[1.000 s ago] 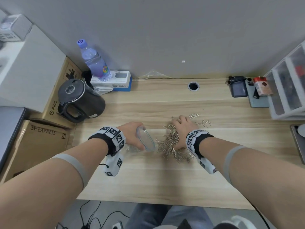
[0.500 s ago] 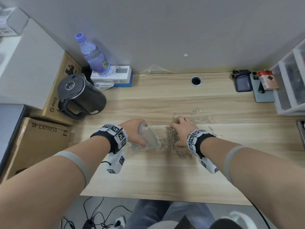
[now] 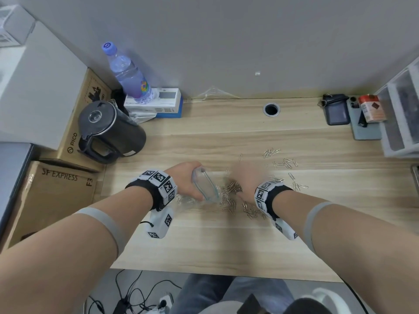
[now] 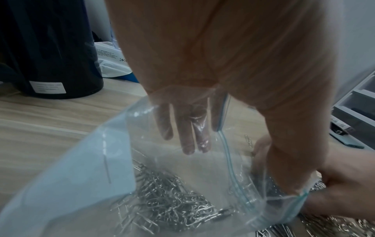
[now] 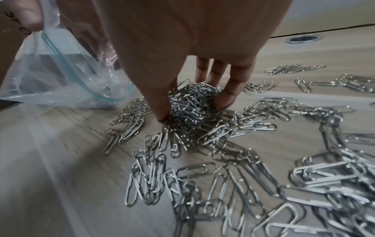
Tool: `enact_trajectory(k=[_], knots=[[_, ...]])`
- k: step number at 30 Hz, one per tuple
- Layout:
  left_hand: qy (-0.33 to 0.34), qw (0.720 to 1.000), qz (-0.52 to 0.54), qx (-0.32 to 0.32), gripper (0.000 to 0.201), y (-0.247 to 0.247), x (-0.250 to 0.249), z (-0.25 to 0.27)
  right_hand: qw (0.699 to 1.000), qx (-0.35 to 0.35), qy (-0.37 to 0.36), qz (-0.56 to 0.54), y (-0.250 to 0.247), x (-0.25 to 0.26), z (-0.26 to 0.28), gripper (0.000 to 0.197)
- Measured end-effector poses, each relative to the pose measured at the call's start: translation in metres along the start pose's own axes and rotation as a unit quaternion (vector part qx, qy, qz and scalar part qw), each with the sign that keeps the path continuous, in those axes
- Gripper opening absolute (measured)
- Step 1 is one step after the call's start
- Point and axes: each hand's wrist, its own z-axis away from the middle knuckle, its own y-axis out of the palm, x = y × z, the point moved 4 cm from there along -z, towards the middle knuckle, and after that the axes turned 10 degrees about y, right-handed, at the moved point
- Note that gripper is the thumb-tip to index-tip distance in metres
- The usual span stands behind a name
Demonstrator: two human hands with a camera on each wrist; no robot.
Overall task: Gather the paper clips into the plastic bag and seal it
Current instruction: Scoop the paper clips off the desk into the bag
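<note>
My left hand [image 3: 188, 181] grips the clear zip plastic bag [image 3: 205, 189] by its rim and holds its mouth open toward the right. Several fingers [image 4: 184, 128] show through the plastic, and a heap of paper clips [image 4: 166, 205] lies inside the bag. Just right of the mouth, my right hand [image 3: 247, 177], blurred in the head view, pinches a tangled bunch of silver paper clips [image 5: 188, 96] between thumb and fingers on the desk. More clips [image 3: 231, 200] lie spread under and around that hand, with small loose groups [image 3: 285, 163] farther right.
A black kettle [image 3: 108, 130], a water bottle [image 3: 129, 73] and cardboard boxes [image 3: 52, 200] stand at the left. A cable hole [image 3: 271, 109] is at the back. Phones and a small box [image 3: 365, 123] lie beside plastic drawers [image 3: 403, 109] at the right.
My right hand, lying on the clip pile before, is now blurred with motion and grips a bunch beside the bag's mouth. The left hand still holds the bag in the same spot.
</note>
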Motion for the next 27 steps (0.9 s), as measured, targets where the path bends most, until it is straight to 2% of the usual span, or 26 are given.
enact_trajectory(k=[4,8,12,16,22,27], knots=[[0.004,1.0,-0.001,0.002,0.084,0.001,0.0,-0.001,1.0,0.014,-0.007,-0.004,-0.001,0.002,-0.001,0.04],[0.008,1.0,0.002,0.0,0.082,0.001,0.001,-0.002,1.0,0.021,-0.006,-0.007,0.001,0.002,-0.006,0.045],[0.012,1.0,0.008,-0.002,0.081,0.001,0.002,-0.004,0.999,0.03,-0.006,-0.018,0.003,0.002,-0.006,0.042],[0.009,1.0,0.009,-0.001,0.084,0.002,0.004,-0.005,0.998,0.046,-0.002,-0.038,-0.001,0.002,-0.005,0.029],[0.018,1.0,0.005,0.001,0.088,0.003,0.002,-0.008,0.997,0.017,0.008,-0.073,-0.014,-0.007,-0.001,0.019],[0.03,1.0,0.002,0.005,0.088,0.003,-0.004,-0.007,0.994,0.009,0.01,-0.109,-0.032,-0.007,0.002,0.02]])
